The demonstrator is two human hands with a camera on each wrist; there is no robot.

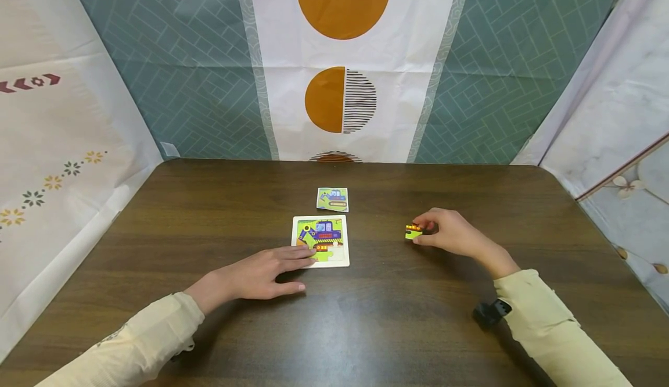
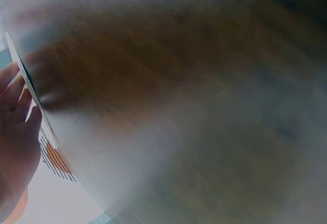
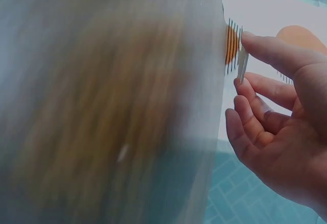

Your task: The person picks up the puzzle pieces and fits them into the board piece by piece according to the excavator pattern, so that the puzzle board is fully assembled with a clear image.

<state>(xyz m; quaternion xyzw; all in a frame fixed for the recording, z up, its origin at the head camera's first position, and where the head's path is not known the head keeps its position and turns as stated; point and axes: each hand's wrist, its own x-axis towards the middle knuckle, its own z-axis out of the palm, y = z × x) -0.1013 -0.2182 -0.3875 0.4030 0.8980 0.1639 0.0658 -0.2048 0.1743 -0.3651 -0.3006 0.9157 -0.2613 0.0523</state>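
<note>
A jigsaw puzzle (image 1: 338, 257) with a white frame and a blue excavator picture lies on the table. Its lower right part shows bare board. Across its lower left edge rests my left hand (image 1: 269, 272), fingers straight, thumb spread on the tabletop. In the left wrist view the left hand (image 2: 18, 127) touches the thin edge of the puzzle board (image 2: 33, 88). Off to the right, my right hand (image 1: 453, 234) pinches a green and orange puzzle piece (image 1: 413, 233) between thumb and fingers. The right wrist view shows this piece (image 3: 243, 65) edge-on in the right hand (image 3: 286, 116).
Behind the puzzle lies a small picture card (image 1: 332, 199) with the same excavator. The dark wooden table (image 1: 387, 329) ends at a patterned cloth (image 1: 204, 73) at the back. A black device (image 1: 491, 312) is strapped at the right wrist.
</note>
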